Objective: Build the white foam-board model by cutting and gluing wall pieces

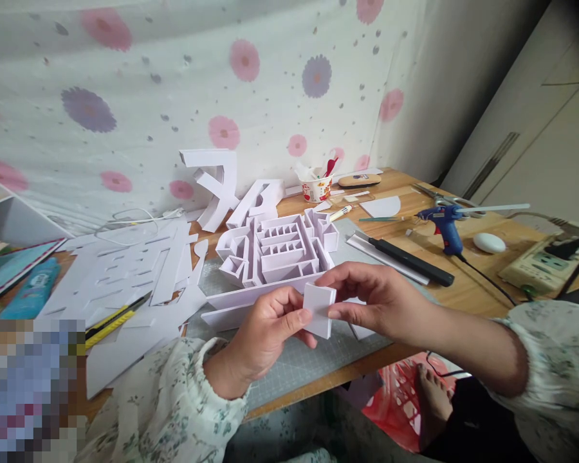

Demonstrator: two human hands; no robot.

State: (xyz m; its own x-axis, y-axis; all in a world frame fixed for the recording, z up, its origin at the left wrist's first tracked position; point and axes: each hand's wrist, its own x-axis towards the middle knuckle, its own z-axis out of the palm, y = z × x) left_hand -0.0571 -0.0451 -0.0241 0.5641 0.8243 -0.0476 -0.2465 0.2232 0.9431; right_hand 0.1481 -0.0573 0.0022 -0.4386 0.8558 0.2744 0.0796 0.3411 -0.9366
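A small white foam-board piece [318, 311] is upright above the near edge of the grey cutting mat [296, 376]. My left hand [273, 331] pinches it from the left, thumb on its face. My right hand [374, 302] grips its right edge between thumb and fingers; this edge looks layered. Just beyond stands a white foam-board hollow character shape [284, 263] with raised walls and several narrow slots. Long white strips [226, 317] lie before it. Another white piece [359, 329] rests on the mat, partly hidden by my right hand.
Cut white sheets [125, 270] and a yellow utility knife [116, 321] lie left. Finished white shapes [217, 186] stand behind. A paper cup [317, 188], black cutter [410, 262], scissors [444, 199], blue glue gun [444, 226] with cord, and power strip [535, 265] occupy the right.
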